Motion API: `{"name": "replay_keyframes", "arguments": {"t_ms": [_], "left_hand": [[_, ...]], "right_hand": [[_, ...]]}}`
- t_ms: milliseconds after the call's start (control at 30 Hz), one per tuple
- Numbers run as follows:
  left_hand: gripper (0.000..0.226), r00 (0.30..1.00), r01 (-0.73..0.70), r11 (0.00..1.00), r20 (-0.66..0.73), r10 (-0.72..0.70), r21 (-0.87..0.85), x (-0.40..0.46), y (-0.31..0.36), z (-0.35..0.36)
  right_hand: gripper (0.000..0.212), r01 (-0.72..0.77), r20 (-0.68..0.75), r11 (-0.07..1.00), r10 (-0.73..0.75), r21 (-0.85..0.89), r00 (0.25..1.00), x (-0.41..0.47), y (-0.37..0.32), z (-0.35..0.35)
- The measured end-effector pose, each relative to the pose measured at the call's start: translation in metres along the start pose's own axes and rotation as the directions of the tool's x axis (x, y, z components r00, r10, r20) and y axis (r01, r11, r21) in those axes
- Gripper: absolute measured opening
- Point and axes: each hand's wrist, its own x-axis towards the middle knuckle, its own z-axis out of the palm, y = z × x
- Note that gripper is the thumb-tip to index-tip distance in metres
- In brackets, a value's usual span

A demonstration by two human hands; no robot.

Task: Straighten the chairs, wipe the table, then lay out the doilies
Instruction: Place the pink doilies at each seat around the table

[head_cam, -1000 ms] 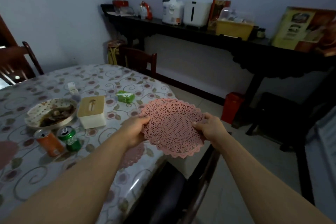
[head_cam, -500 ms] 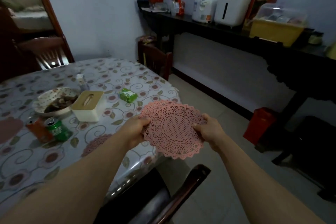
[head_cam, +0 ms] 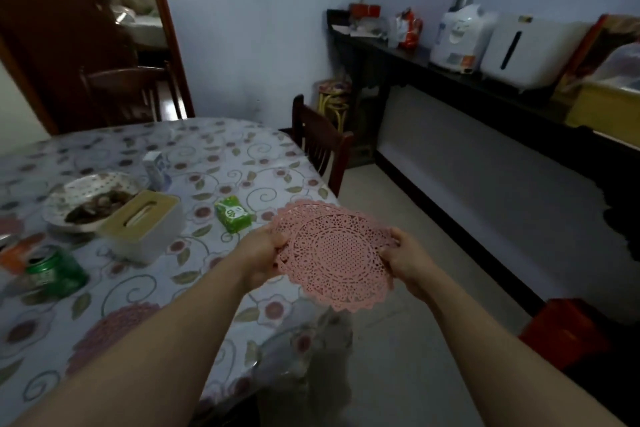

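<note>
I hold a small stack of pink lace doilies (head_cam: 332, 253) in the air over the table's right edge. My left hand (head_cam: 261, 251) pinches the stack's left rim and my right hand (head_cam: 403, 258) grips its right rim. Another pink doily (head_cam: 110, 326) lies flat on the table (head_cam: 221, 156), partly hidden under my left forearm. The table wears a floral cloth under clear plastic. One dark wooden chair (head_cam: 320, 146) stands at the table's far right side, another chair (head_cam: 130, 94) at the far side by the doorway.
On the table sit a dish of scraps (head_cam: 86, 199), a tissue box (head_cam: 142, 225), a green packet (head_cam: 232, 213), a green can (head_cam: 55, 272), an orange can (head_cam: 14, 255) and a small carton (head_cam: 156, 166). A dark sideboard (head_cam: 485, 90) with appliances lines the right wall. A red bin (head_cam: 564, 333) stands on the floor.
My view has swung left and forward along the table's right side; the near chair back has dropped out of view. Both hands keep the same hold on the doilies.
</note>
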Motion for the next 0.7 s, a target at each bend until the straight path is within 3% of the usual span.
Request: {"name": "replay_keyframes", "arguments": {"t_ms": [167,267,333,400,567,700], "left_hand": [[0.034,0.974,-0.119,0.987,-0.207,0.094,-0.109,0.051,0.016,0.042],[0.032,0.938,-0.161,0.978,-0.329,0.111,-0.129,0.072,0.023,0.057],[0.033,0.901,-0.176,0.972,-0.424,0.095,-0.157,0.085,0.027,0.062],[0.031,0.855,-0.209,0.961,-0.511,0.09,-0.181,0.098,0.034,0.061],[0.038,0.695,-0.306,0.934,-0.713,0.087,-0.185,0.15,0.049,0.034],[0.036,0.578,-0.341,0.917,-0.816,0.032,-0.206,0.208,0.061,-0.003]], "right_hand": [[0.018,0.095,0.165,0.993,-0.084,-0.063,0.983,0.089,-0.015,-0.041],[0.026,0.15,0.296,0.985,-0.118,-0.086,0.948,0.135,-0.027,-0.055],[0.021,0.165,0.337,0.98,-0.119,-0.111,0.934,0.166,-0.032,-0.058],[0.013,0.173,0.366,0.978,-0.121,-0.114,0.923,0.201,-0.04,-0.054],[0.026,0.22,0.444,0.969,-0.147,-0.116,0.884,0.299,-0.062,-0.02],[0.024,0.194,0.434,0.977,-0.138,-0.087,0.89,0.374,-0.079,0.019]]}}
